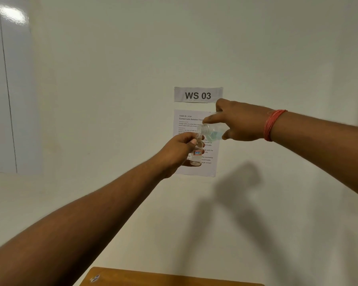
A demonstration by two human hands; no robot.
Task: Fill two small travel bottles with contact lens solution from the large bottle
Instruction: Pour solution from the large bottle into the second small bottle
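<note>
Tilted large bottle (213,132) in right hand (239,122) — mouth over left hand's (177,152) travel bottle (196,153)

Two bare, sleeveless forearms, red thread band (272,125) wound several times round the right wrist

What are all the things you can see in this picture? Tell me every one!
small travel bottle: 1, clear with a red-edged label, upright in the left hand, in front of the sheet
large bottle: 1, clear with bluish liquid, tipped sideways in the right hand, open mouth over the small bottle's neck
WS 03 sign: 1, white with black letters, on the wall
instruction sheet: 1, white, on the wall below the sign
table: 1, brown, bottom edge of the view
thread band: 1, red, on the right wrist
left hand: 1, grips the small bottle
right hand: 1, grips the large bottle
</note>
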